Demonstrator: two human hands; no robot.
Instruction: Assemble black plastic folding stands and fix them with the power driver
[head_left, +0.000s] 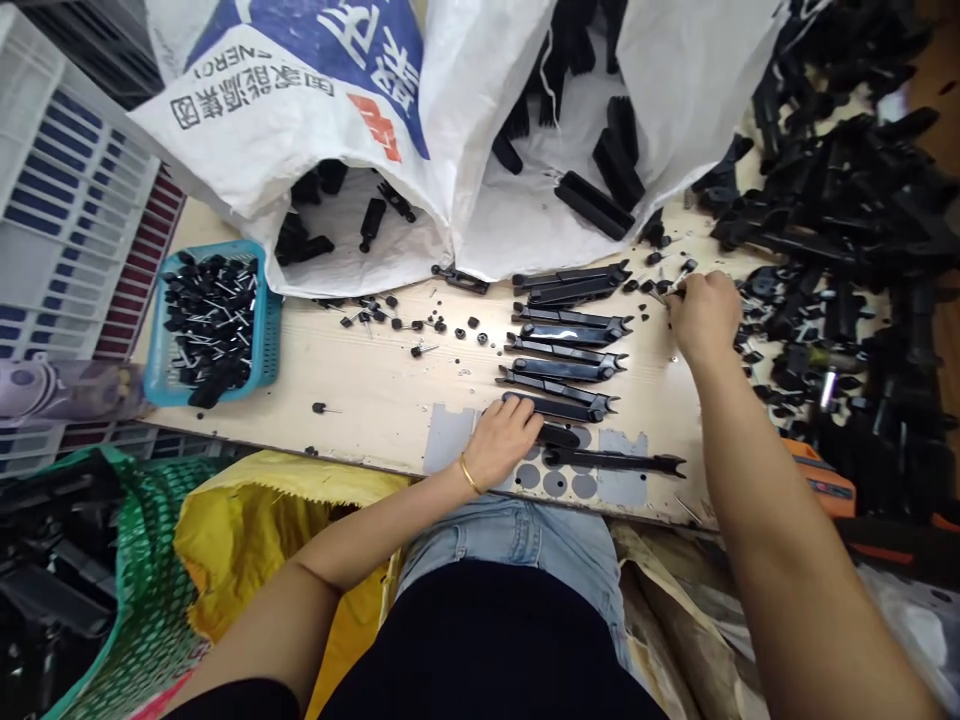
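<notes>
My left hand (504, 440), with a gold bangle at the wrist, is closed over a short black plastic part (559, 434) near the front edge of the table. Its fingers cover one end of that part. Just to the right lies a long black forked bar (615, 459). Beyond my left hand, several black plastic arms (566, 365) are laid out in a column. At the right, my right hand (705, 315) has its fingers pinched together among small black-headed pins (654, 258). What sits between those fingertips is too small to make out.
A blue basket (271, 345) full of black-headed pins stands at the left. White woven sacks (480, 215) with black parts lie open at the back. Black parts (832, 220) are heaped at the right, beside an orange tool (821, 480). Grey plates (622, 485) lie at the front edge.
</notes>
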